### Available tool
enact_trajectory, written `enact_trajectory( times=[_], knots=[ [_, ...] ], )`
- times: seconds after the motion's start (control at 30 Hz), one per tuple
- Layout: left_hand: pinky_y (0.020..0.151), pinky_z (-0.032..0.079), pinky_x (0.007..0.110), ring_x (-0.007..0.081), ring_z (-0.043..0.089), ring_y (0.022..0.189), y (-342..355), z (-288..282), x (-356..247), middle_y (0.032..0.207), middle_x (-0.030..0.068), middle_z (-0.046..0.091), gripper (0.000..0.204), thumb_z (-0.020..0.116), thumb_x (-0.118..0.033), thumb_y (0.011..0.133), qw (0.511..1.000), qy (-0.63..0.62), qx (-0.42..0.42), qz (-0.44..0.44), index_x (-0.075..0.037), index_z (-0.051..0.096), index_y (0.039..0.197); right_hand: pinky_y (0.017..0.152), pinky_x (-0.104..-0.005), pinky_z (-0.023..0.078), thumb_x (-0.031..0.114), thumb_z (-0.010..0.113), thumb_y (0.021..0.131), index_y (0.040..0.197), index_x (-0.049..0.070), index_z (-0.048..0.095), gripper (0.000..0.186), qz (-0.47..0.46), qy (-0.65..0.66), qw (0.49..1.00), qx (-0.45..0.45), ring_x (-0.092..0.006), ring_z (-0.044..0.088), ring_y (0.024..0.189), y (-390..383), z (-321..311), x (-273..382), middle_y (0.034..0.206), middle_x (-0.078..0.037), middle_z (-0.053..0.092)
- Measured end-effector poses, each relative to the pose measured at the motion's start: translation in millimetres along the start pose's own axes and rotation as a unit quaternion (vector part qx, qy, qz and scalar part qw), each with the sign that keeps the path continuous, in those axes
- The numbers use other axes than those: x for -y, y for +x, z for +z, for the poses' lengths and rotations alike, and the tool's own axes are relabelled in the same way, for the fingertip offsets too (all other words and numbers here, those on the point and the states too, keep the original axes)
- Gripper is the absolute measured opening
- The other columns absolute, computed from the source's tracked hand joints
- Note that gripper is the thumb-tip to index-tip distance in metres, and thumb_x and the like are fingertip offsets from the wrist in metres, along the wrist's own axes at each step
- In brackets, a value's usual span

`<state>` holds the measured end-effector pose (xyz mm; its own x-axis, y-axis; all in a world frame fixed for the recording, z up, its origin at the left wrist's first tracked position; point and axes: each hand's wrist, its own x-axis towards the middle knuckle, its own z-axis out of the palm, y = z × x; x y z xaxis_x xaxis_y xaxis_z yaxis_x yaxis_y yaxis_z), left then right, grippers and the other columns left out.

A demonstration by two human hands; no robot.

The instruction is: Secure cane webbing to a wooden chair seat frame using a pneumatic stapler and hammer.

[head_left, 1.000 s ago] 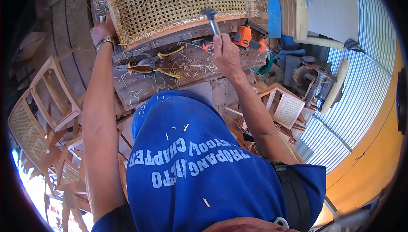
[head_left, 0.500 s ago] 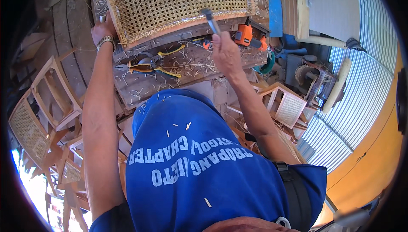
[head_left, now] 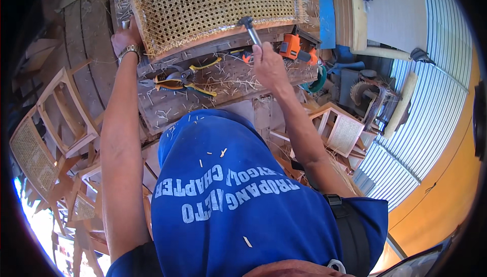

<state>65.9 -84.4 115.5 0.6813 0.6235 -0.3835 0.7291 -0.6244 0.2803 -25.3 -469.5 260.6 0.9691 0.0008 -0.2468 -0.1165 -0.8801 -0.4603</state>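
A woven cane panel (head_left: 213,3) in a wooden frame lies on the workbench at the top. My right hand (head_left: 270,65) is closed round the handle of a hammer (head_left: 253,34). The hammer's dark head meets the near edge of the panel, right of its middle. At the panel's left side, my left hand (head_left: 127,39) is closed about the frame's edge, with its fingertips partly hidden. A small shiny piece, too small to name, shows beside those fingers. Yellow-handled pliers (head_left: 177,80) and other hand tools lie on the bench just below the panel.
An orange and black power tool (head_left: 290,47) sits right of my right hand. Cane scraps litter the workbench (head_left: 238,82). Wooden chair frames (head_left: 76,120) stand at the left, with another caned chair (head_left: 345,132) at the right. Machinery with a round blade (head_left: 361,92) stands further right.
The hammer head has come down from just above the panel's near edge onto it. My right hand has shifted slightly, while my left hand stays at the frame.
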Motion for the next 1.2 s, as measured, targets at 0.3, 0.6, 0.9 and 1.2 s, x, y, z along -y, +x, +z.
enact_trajectory(
  times=[0.3,0.6,0.9,1.2],
  knots=[
    [0.101,0.045,0.046,0.0391,0.059,0.116,-9.9,-5.4,-3.5,0.121,0.0273,0.063,0.082,0.048,-0.071,0.083,1.0,-0.01,0.016,-0.006,0.0,0.067,0.118,0.05,-0.0492,0.04,0.029,0.046,0.103,0.089,0.003,0.045,0.03,-0.022,0.001,1.0,-0.006,-0.0431,0.056,0.057,-2.1,3.1,1.4,0.061,-0.022,0.053],
    [0.1,0.045,0.044,0.0379,0.058,0.117,-4.9,3.2,2.1,0.118,0.0268,0.064,0.081,0.051,-0.072,0.08,1.0,-0.014,-0.014,-0.01,-0.003,0.067,0.119,0.051,-0.0501,0.042,0.03,0.045,0.104,0.091,0.003,0.044,0.03,0.0,-0.002,1.0,0.001,-0.0436,0.058,0.059,-5.1,15.6,-6.3,0.063,-0.022,0.054],
    [0.1,0.045,0.043,0.0382,0.059,0.115,-13.9,-8.5,-6.6,0.117,0.0243,0.065,0.078,0.051,-0.07,0.081,1.0,-0.002,-0.001,-0.016,-0.001,0.069,0.115,0.05,-0.0494,0.041,0.028,0.045,0.104,0.092,0.004,0.043,0.027,-0.034,0.009,0.999,-0.001,-0.044,0.056,0.056,-10.6,25.4,1.2,0.064,-0.022,0.055],
    [0.1,0.045,0.044,0.0384,0.058,0.116,-11.5,-0.5,-2.4,0.117,0.0241,0.066,0.079,0.05,-0.071,0.081,1.0,-0.011,-0.016,0.001,-0.003,0.069,0.116,0.049,-0.0506,0.041,0.027,0.046,0.103,0.092,0.004,0.043,0.026,-0.039,0.001,0.999,-0.005,-0.0446,0.057,0.057,-15.8,34.1,6.8,0.063,-0.022,0.055]
  ],
)
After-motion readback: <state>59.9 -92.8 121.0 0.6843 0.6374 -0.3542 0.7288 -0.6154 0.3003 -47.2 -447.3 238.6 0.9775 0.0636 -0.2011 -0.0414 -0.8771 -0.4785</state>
